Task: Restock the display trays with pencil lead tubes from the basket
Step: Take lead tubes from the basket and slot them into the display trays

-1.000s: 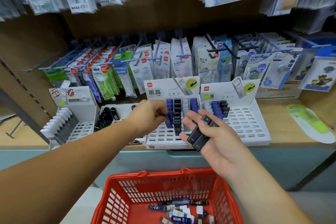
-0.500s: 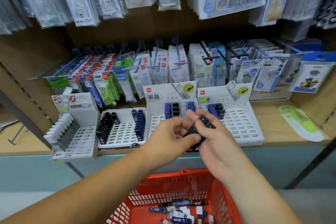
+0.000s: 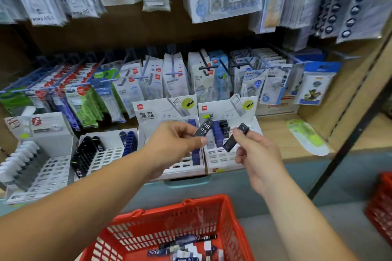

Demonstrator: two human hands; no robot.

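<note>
Above the shelf (image 3: 275, 131) and its display trays (image 3: 220, 159), my left hand (image 3: 176, 142) pinches an HB 0.5 tube (image 3: 204, 130) and my right hand (image 3: 258, 154) another tube (image 3: 235, 137) (more lie in the basket (image 3: 169, 210)), so I'd match each label to its tray before slotting.

Left hand (image 3: 176, 142) has taken one lead tube (image 3: 204, 130) from right hand (image 3: 257, 154).
</note>
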